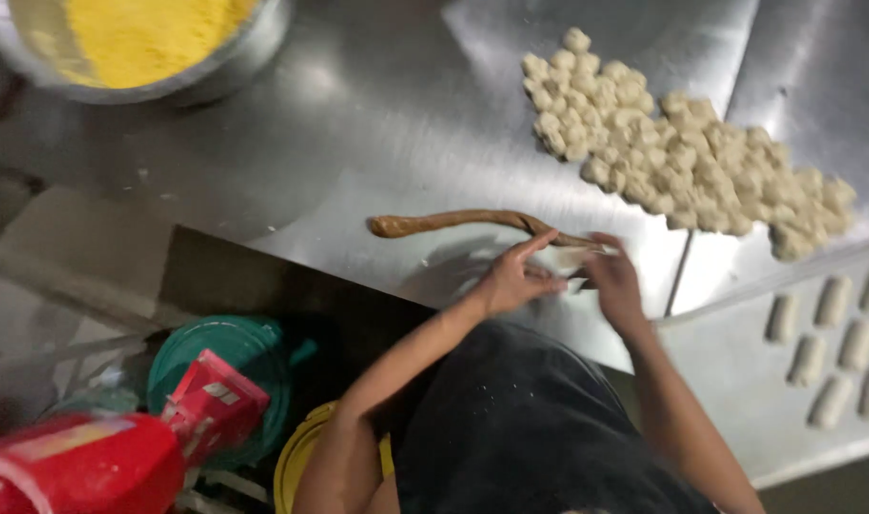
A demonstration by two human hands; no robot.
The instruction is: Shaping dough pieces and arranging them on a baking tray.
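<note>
Two hands meet at the near edge of the steel surface in the head view, yours both. Open room lies to the left and far side of them: bare metal runs from the dough rope toward the big pan of yellow flour at the far left corner. To the right the room closes quickly, with a heap of small pale dough pieces spread across the far right, and a tray at the near right carrying pale shaped dough logs in rows. The surface edge falls away just near your wrists, diagonal in the picture.

The dough rope is brown, long and thin, slightly wavy, lying flat on the metal with its free end pointing left and its right end running in under your fingers. Your left hand pinches at that right end, fingers drawn together on it. Your right hand lies just beside, fingers curled down toward the same end; you cannot tell whether it grips, since blur smears the fingertips.

Below the surface edge, a green lid, a red container and a yellow rim sit blurred and partly cut off.
</note>
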